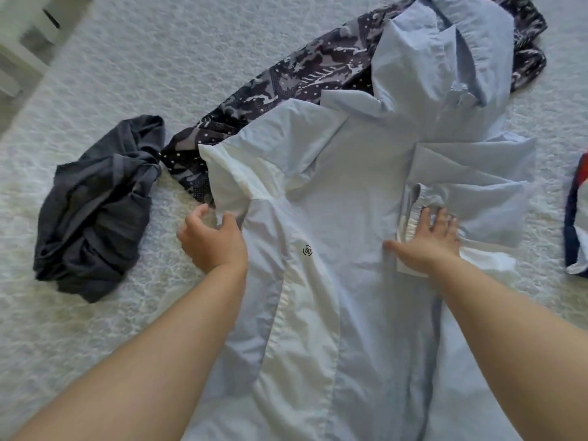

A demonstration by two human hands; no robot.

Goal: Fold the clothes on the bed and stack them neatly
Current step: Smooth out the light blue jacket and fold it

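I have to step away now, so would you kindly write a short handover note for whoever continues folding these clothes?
Left hand: curled at the pale blue jacket's left sleeve edge.
Right hand: flat, pressing the right sleeve cuff, already folded across the body.
Jacket lies spread on the bed, partly over a patterned dark garment.
Crumpled grey garment lies left, unfolded.
Left to do: fold left sleeve, finish jacket, fold the others, stack.

A pale blue jacket (343, 192) lies spread flat on the white bed (127, 74), one sleeve folded across its body. A dark patterned garment (286, 81) lies partly beneath it. A dark grey garment (95, 211) sits crumpled, just beside the patterned one.
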